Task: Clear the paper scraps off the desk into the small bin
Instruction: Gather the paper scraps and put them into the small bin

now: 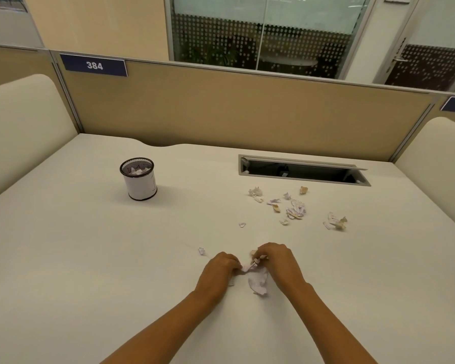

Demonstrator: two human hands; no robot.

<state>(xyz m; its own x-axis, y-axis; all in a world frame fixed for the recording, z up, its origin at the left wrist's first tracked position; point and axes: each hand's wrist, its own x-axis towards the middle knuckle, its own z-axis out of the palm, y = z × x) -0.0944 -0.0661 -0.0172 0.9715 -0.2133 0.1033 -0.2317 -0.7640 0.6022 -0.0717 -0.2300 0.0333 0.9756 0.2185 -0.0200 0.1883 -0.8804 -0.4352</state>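
Scraps (258,282) are pinched by the left hand (220,269) and right hand (276,261); best bunched tightly before the bin (139,183), ahead-left, is approached.

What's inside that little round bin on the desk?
Crumpled white paper scraps show near the top of the small round black mesh bin. Its white-wrapped wall hides whatever lies deeper.

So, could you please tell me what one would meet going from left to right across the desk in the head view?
small bin → lone scrap → left hand → right hand → far-right scraps
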